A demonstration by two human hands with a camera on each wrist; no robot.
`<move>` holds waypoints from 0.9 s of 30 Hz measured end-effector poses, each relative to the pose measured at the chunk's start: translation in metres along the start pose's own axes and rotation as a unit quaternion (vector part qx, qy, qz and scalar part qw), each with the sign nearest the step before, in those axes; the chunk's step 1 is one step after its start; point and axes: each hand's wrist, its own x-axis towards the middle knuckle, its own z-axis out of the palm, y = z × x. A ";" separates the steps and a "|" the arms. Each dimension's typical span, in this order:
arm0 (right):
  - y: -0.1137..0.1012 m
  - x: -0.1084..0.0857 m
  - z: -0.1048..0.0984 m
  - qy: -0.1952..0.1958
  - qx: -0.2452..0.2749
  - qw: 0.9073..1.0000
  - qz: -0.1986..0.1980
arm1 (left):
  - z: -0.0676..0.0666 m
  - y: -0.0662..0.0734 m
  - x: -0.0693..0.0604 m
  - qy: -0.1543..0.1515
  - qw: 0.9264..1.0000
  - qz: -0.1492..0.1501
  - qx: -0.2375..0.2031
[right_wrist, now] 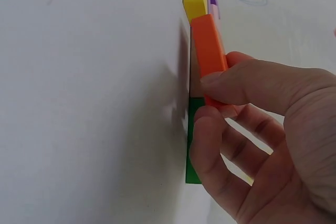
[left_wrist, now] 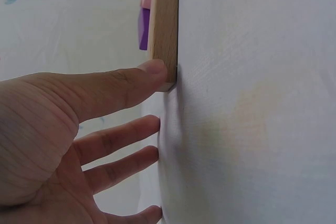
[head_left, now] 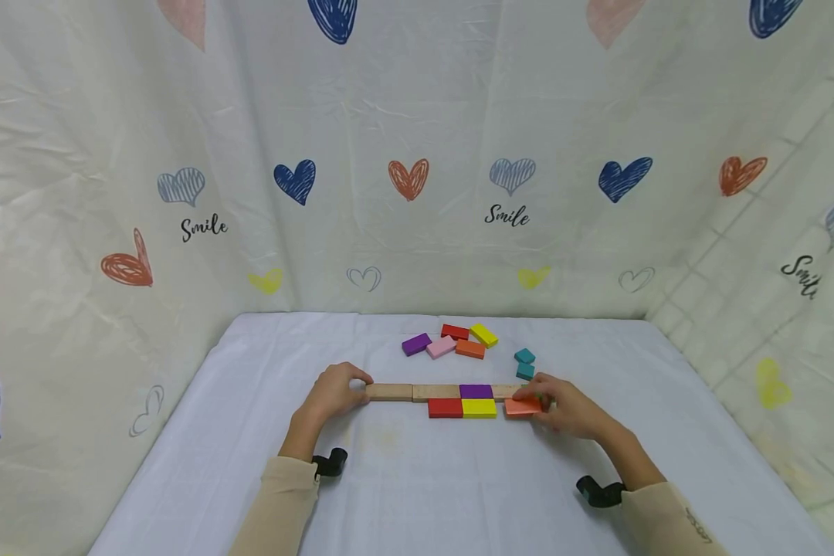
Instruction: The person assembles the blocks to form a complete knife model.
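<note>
A row of plain wooden blocks (head_left: 389,392) has a purple block (head_left: 476,391) in it. Along its near side lie a red block (head_left: 445,408) and a yellow block (head_left: 479,408), end to end. My right hand (head_left: 563,407) pinches an orange block (right_wrist: 209,48) between thumb and fingers, just right of the yellow one and slightly tilted. A green block (right_wrist: 192,169) shows beneath those fingers in the right wrist view. With its thumb, my left hand (left_wrist: 68,129) touches the left end of the wooden row (left_wrist: 166,30); its other fingers are spread, fairly straight.
Behind the row lie a purple block (head_left: 416,344), a pink one (head_left: 441,347), a red one (head_left: 455,332), an orange one (head_left: 469,349) and a yellow one (head_left: 483,335). Two teal pieces (head_left: 525,371) lie behind its right end. A patterned curtain (head_left: 417,255) hangs behind the white-covered table (head_left: 389,494).
</note>
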 end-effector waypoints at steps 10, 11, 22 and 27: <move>-0.004 0.001 0.004 0.001 -0.023 1.000 -0.017 | 0.001 0.002 -0.001 -0.011 1.000 -0.015 0.002; -0.004 0.000 0.005 0.001 -0.024 1.000 -0.014 | 0.001 0.002 -0.001 -0.011 1.000 -0.015 0.002; -0.002 -0.001 0.005 0.017 -0.023 1.000 0.001 | 0.000 0.002 -0.001 -0.007 1.000 -0.013 0.002; -0.002 -0.001 0.005 0.020 -0.031 0.999 0.003 | 0.001 0.002 -0.001 -0.008 1.000 -0.012 0.001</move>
